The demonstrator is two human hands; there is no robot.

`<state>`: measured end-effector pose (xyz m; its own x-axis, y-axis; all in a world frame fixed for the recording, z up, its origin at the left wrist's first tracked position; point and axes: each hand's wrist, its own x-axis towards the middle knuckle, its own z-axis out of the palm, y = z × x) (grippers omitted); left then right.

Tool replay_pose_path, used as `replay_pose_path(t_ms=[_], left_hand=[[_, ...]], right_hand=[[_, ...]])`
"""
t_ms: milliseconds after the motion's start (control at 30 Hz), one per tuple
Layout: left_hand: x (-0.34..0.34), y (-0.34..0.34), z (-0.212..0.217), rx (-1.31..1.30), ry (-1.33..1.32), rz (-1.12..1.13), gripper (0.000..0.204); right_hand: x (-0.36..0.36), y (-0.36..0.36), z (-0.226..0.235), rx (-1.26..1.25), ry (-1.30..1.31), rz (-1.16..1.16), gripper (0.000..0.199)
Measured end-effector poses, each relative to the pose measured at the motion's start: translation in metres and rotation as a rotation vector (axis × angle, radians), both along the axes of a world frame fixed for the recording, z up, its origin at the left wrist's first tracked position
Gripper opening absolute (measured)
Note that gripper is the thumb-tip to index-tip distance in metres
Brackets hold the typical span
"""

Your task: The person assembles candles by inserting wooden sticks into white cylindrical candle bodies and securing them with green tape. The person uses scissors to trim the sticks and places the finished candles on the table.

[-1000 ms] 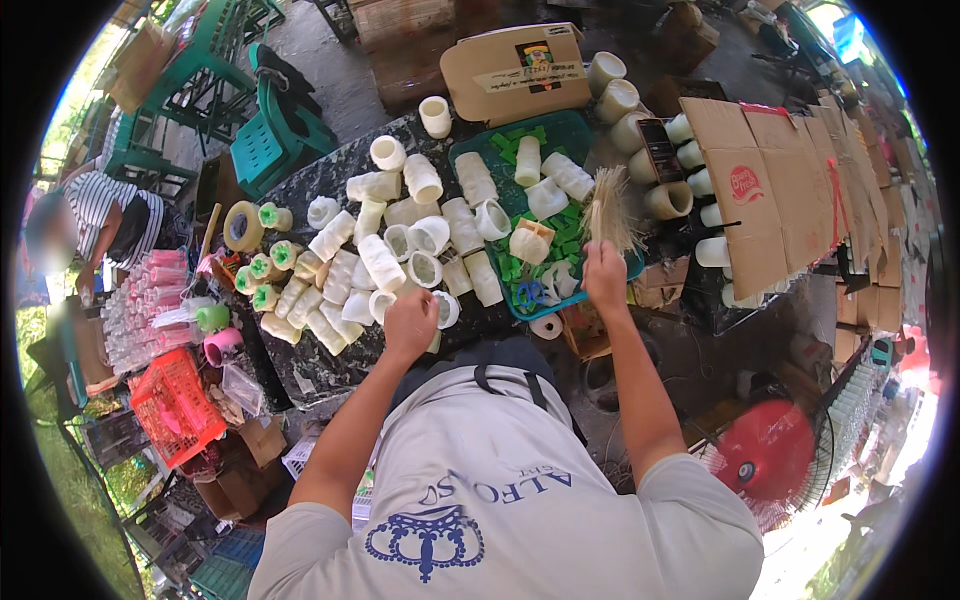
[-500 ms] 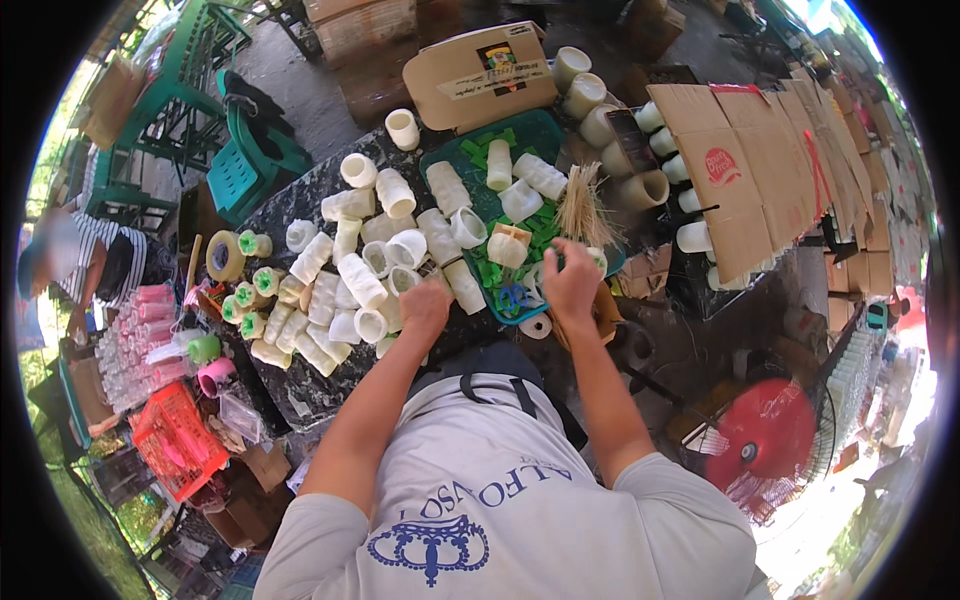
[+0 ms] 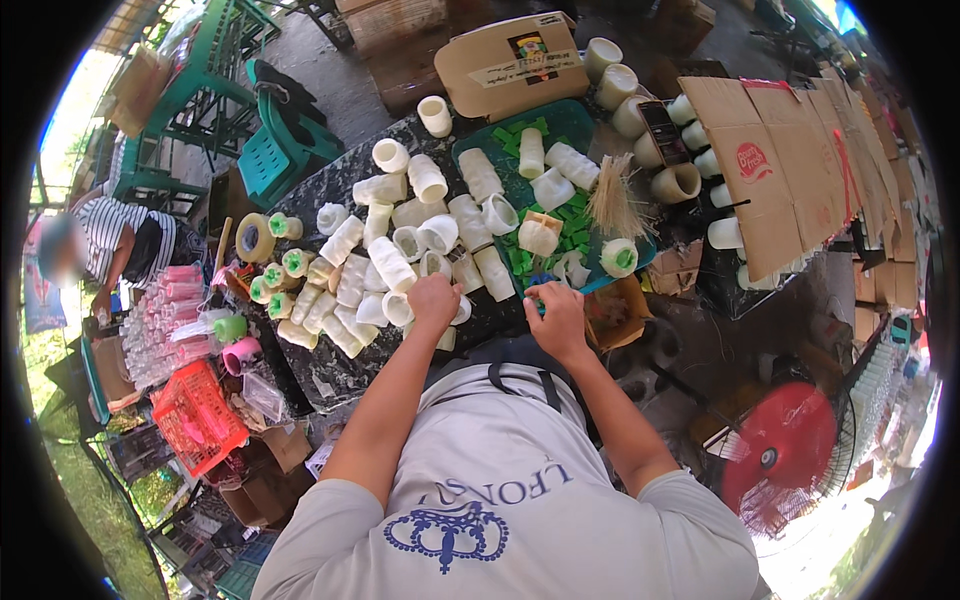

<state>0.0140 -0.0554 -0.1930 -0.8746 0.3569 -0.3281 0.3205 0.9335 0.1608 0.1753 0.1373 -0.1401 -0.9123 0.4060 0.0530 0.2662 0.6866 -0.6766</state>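
Dark marble table [image 3: 330, 370] fills the middle of the frame, covered with pale tubes [image 3: 390, 265] beside a green tray [image 3: 500, 150]. At lower centre the left hand [image 3: 435, 300] is closed over one tube, mostly hidden. The right hand [image 3: 558, 318] pinches something small at the tray edge; I cannot tell what.

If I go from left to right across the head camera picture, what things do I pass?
Orange basket → roll of tape → left hand → right hand → bundle of thin sticks → flat cardboard sheet → red fan.

One head-worn fisheye looks steeply down, fairly near the cluttered table [image 3: 330, 370], edges apparently bent.
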Motion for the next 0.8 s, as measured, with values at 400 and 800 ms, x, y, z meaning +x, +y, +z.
replay_pose_path(t_ms=[400,800], left_hand=[[0.011,0.003,0.009,0.288,-0.185,0.257,0.030],[0.059,0.017,0.065,0.707,-0.185,-0.067,0.025]], right_hand=[[-0.045,-0.027,0.010,-0.145,0.018,0.131,0.016],[-0.056,0.006,-0.015,-0.829,-0.176,0.119,0.024]])
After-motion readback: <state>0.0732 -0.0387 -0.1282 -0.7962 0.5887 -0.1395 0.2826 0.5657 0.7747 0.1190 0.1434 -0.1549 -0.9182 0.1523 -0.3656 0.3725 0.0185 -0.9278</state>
